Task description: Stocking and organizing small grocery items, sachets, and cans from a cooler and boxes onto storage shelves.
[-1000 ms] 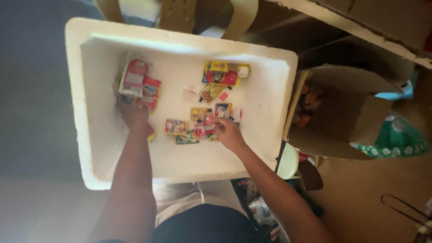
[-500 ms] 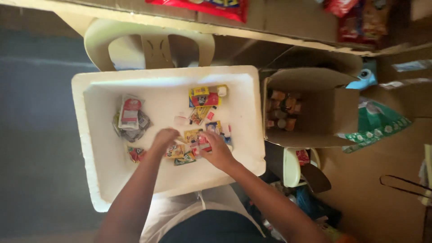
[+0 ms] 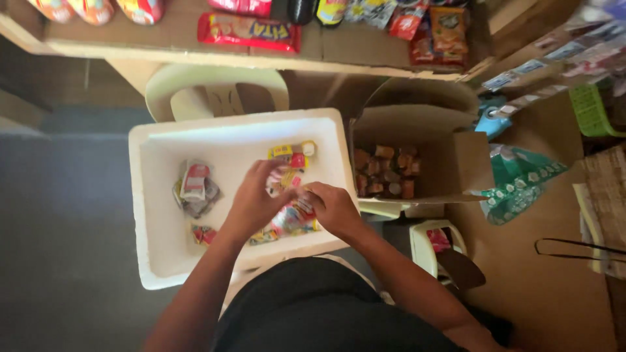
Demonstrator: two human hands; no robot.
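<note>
Both hands work low in a white foam box [image 3: 153,215] that sits on the person's lap, close to the body so the contents lie within easy reach. The left hand [image 3: 251,202] is curled, fingers bent down over a small bunch of packets [image 3: 293,215]; it seems to pinch or steady them, though motion blur hides whether the fingers truly close. The right hand [image 3: 332,207] is closed around the same bunch from the other side, thumb and fingers pressed together on the wrappers, so the bunch sits between the two hands and touches both. Loose sachets [image 3: 264,236] lie on the box floor just under the left wrist, and another small one [image 3: 203,233] rests a little further to that hand's left. Beyond the left hand, toward the far left wall, a crumpled wad of wrappers [image 3: 194,189] lies by itself, apart from the rest. Just past the fingertips of both hands sits a yellow and red pack [image 3: 291,155], near the far wall. To the right of the right hand, just beside the foam box, an open carton [image 3: 466,163] holds small brown items [image 3: 386,171], its flaps spread so the inside is open to reach. Beyond everything, a shelf [image 3: 163,52] carries snack bags [image 3: 251,29].
</note>
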